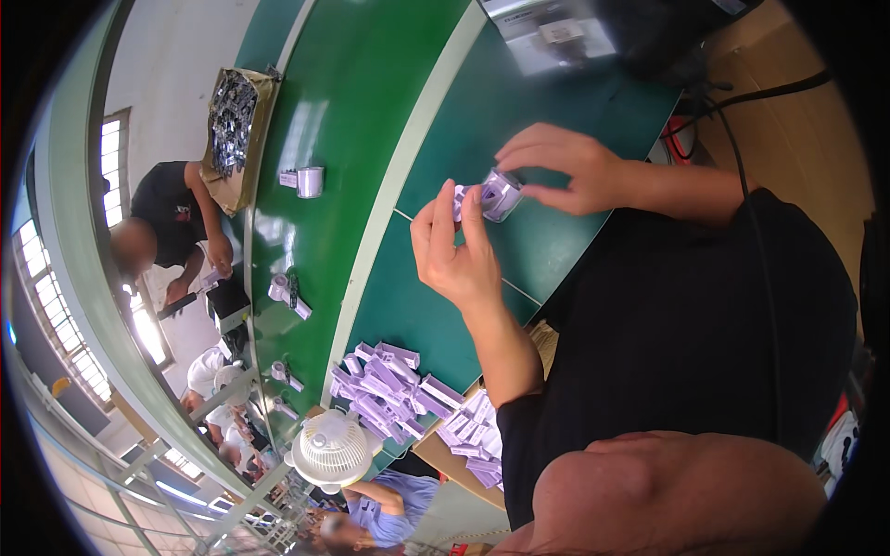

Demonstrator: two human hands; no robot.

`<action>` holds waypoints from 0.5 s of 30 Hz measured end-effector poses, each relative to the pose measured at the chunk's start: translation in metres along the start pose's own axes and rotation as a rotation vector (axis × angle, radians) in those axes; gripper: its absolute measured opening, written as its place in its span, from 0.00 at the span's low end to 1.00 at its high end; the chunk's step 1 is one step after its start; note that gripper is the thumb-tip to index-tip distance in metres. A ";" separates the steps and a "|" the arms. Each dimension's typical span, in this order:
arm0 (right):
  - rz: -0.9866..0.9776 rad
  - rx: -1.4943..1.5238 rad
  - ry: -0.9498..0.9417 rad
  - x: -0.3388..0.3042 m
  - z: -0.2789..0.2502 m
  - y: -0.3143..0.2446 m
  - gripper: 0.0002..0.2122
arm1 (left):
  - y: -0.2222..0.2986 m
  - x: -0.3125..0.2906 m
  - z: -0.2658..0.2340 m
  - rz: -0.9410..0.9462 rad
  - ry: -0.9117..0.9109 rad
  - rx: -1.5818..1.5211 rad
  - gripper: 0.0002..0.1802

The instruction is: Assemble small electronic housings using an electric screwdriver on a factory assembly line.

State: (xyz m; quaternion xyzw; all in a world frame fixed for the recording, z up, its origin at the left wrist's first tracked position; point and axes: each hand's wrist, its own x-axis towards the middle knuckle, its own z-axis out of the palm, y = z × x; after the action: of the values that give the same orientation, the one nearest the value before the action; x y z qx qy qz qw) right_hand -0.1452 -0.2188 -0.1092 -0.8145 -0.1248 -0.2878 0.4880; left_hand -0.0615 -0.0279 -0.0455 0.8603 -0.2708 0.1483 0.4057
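Observation:
My left hand (456,248) pinches the handle end of a pale purple plastic housing (503,196) between thumb and fingers. The housing has a short handle and a wide round end, which looks shiny or clear. Around that round end are the thumb and fingertips of my right hand (567,169), which appear to grip its edge. Both hands are above the dark green worktable (445,315). Lower left of my left hand, a pile of long purple plastic pieces (385,389) lies on the table.
Beyond a pale rail runs a green belt (324,111) carrying several similar purple housings (310,183). A co-worker (171,208) sits across it, beside a carton of dark small parts (232,125). A white fan (331,449) and a box of purple pieces (473,435) stand near the pile. Cables hang at right.

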 end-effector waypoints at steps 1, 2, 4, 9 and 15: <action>-0.079 -0.058 0.114 -0.006 -0.013 -0.002 0.22 | -0.001 0.003 0.009 0.007 -0.018 -0.020 0.13; -0.161 -0.132 0.264 0.001 -0.029 -0.019 0.17 | 0.000 0.006 0.014 0.028 -0.014 -0.011 0.12; -0.278 -0.199 0.373 -0.006 -0.051 -0.028 0.16 | -0.004 0.008 0.011 0.038 0.013 0.015 0.12; -0.607 -0.339 0.900 0.005 -0.091 -0.027 0.21 | -0.005 0.014 0.013 -0.025 -0.038 -0.060 0.13; -0.378 1.230 1.632 0.108 -0.087 -0.088 0.42 | -0.029 0.020 0.024 -0.025 -0.332 -0.662 0.20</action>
State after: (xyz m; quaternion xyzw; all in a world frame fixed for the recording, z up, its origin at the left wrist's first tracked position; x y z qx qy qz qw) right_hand -0.1315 -0.2589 0.0492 0.0507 -0.0074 -0.7101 0.7022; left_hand -0.0269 -0.0385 -0.0692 0.6982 -0.3559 -0.0938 0.6141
